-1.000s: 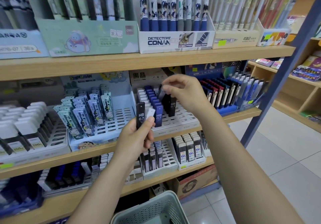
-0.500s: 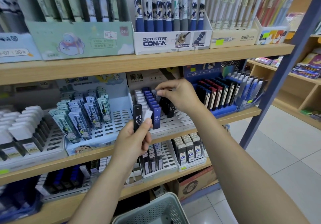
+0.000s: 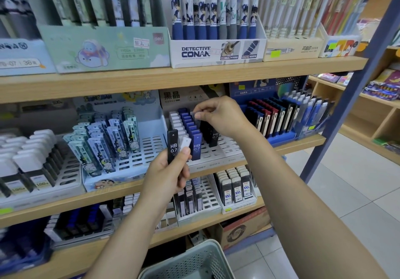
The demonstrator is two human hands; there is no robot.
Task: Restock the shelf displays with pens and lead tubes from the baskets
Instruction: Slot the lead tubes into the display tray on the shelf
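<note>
The restocking was part way through, by the look of it. The right hand (image 3: 220,116) reached into the white slotted tray (image 3: 225,148) on the middle shelf, its thumb and fingers pinched on the top of a tube at the back of the black row (image 3: 211,133); whether that tube was fully seated in its slot could not be told. Just left of that hand stood a blue row (image 3: 191,127) and a white-capped row (image 3: 176,120), both fairly full, though open slots remained in the tray in front of the black row.

The left hand (image 3: 168,174), nearer the body and lower, gripped two more lead tubes upright: a black one marked HB 0.7 (image 3: 172,145) and a white-capped one (image 3: 186,143) beside it (so at least two placements were left). Below both hands sat the rim of a grey basket (image 3: 190,259); its contents were mostly out of view, so how much stock remained was unclear.
</note>
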